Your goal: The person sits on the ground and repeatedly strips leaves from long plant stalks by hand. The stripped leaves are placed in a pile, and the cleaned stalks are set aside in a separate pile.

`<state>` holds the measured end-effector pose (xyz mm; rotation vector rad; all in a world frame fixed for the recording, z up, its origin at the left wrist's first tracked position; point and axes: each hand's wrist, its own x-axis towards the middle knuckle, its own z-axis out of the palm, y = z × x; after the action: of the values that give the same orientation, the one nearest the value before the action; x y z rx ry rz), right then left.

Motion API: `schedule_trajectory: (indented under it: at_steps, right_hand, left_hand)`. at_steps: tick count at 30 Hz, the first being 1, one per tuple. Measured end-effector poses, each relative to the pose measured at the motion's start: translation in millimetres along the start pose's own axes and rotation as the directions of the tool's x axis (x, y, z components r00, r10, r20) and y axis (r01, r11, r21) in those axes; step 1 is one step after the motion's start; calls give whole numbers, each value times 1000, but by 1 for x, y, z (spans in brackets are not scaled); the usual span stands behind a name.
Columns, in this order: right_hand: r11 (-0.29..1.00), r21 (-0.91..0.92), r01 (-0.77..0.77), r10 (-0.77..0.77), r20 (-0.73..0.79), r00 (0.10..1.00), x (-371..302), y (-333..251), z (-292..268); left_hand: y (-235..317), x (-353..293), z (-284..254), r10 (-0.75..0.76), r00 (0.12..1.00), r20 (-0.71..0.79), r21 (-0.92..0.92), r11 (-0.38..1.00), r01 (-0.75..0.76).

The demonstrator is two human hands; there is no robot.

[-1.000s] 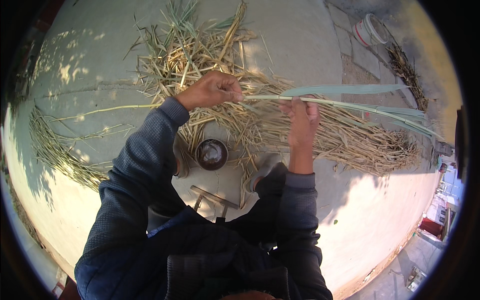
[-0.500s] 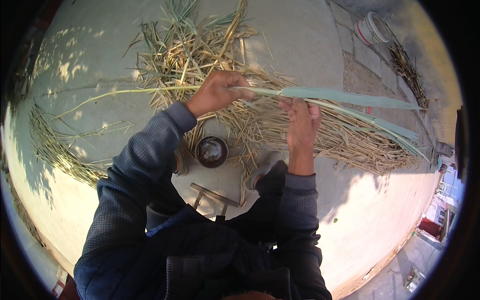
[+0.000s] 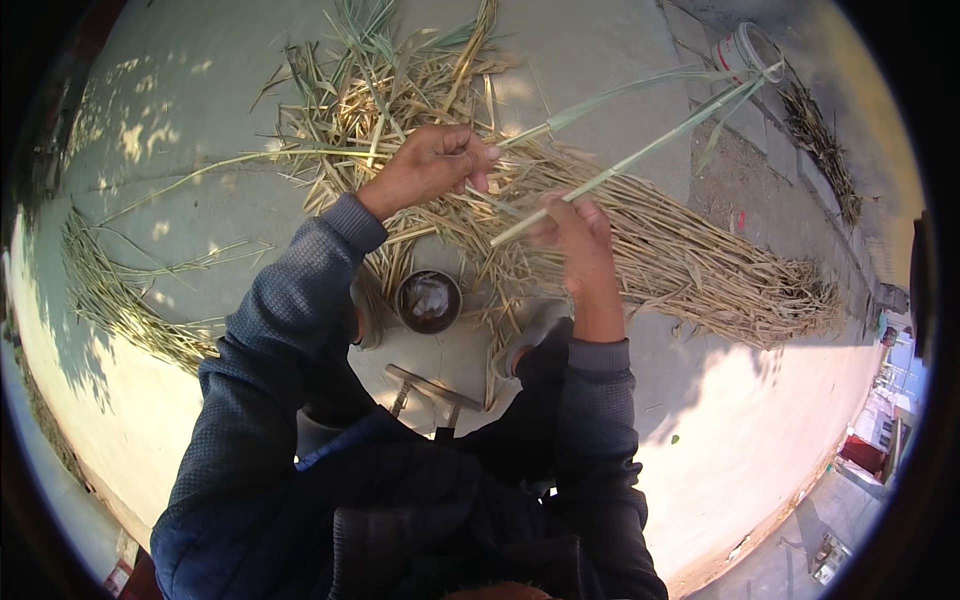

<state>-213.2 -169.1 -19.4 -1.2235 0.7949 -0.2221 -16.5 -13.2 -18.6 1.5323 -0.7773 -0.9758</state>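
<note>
My left hand (image 3: 428,168) is closed around a long, thin yellow-green stalk (image 3: 235,160), which trails off to the left. My right hand (image 3: 580,235) pinches a pale green leafy stalk (image 3: 660,137) near its lower end; it slants up to the far right, with a leaf hanging from it. A long green leaf (image 3: 610,95) runs from beside my left fingertips toward the far tip of that stalk. Whether my left fingers grip this leaf too, I cannot tell. Beneath my hands lies a large bundle of dry stalks (image 3: 690,265).
A heap of leaf scraps (image 3: 375,95) lies ahead. Between my feet stand a dark bowl (image 3: 428,302) and a small wooden-topped stand (image 3: 432,386). More thin stalks (image 3: 125,300) lie at left. A white bucket (image 3: 745,52) and a dark bundle (image 3: 822,150) are far right.
The leafy stalk in my right hand has come apart from the thin stalk in my left and swung up to the far right. My right hand has shifted slightly left and nearer.
</note>
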Motion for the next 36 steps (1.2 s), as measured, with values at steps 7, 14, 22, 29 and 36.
schedule_trajectory:
  at_steps: [7,14,22,29,36]
  right_hand:
    - [987,-161,27,-17,66,998,27,3,26]
    - [995,-79,-62,81,276,958,31,-5,26]
    - [984,23,-177,167,235,958,37,10,47]
    - [997,-78,10,-3,89,996,84,11,51]
    - [985,-40,170,-174,-301,937,104,5,22]
  left_hand:
    - [0,-5,-5,20,1000,12,49,999,-20]
    - [-26,-11,1,113,993,28,180,977,-116]
    - [-41,-25,8,293,955,41,622,741,-253]
    - [-17,-39,-37,225,964,-138,566,817,-110]
    - [-74,-49,-110,134,946,-296,748,648,143]
